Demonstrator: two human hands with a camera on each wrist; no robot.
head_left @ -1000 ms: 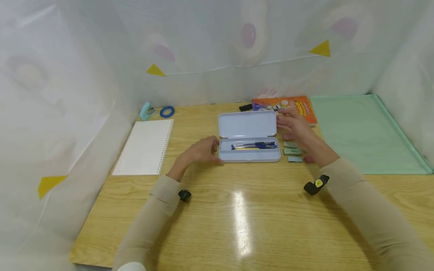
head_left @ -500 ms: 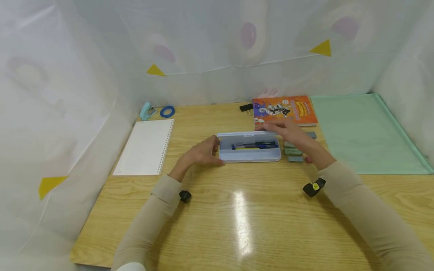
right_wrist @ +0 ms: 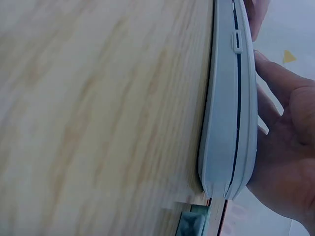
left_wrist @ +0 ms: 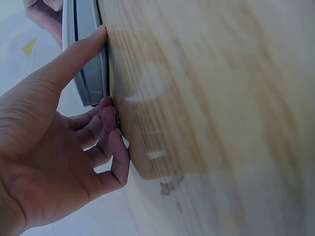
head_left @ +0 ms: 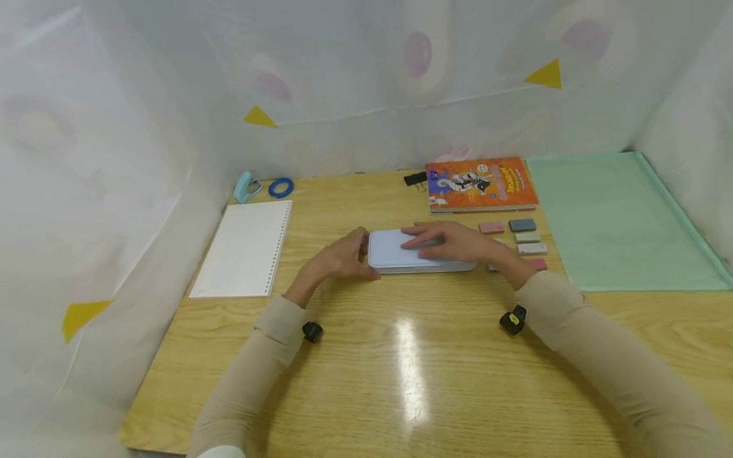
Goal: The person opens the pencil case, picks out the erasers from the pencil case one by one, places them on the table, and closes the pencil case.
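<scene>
The left hand (head_left: pixel 338 257) rests on the wooden table (head_left: pixel 401 356) with its fingers loosely curled against the left end of the shut pale-blue pencil case (head_left: pixel 395 257), gripping nothing. The right hand (head_left: pixel 452 242) lies flat on the lid, fingers straight. Beyond lie small erasers (head_left: pixel 518 235) and an orange book (head_left: pixel 481 184).

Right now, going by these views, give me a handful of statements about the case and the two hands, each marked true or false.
1. The pencil case has its lid down. True.
2. The right hand lies flat on the lid. True.
3. The left hand rests on the orange book. False: it touches the case's left end.
4. The blue tape ring lies on the green mat. False: it lies on the wooden table, beside the small blue stapler.
5. Small erasers lie right of the case. True.
</scene>
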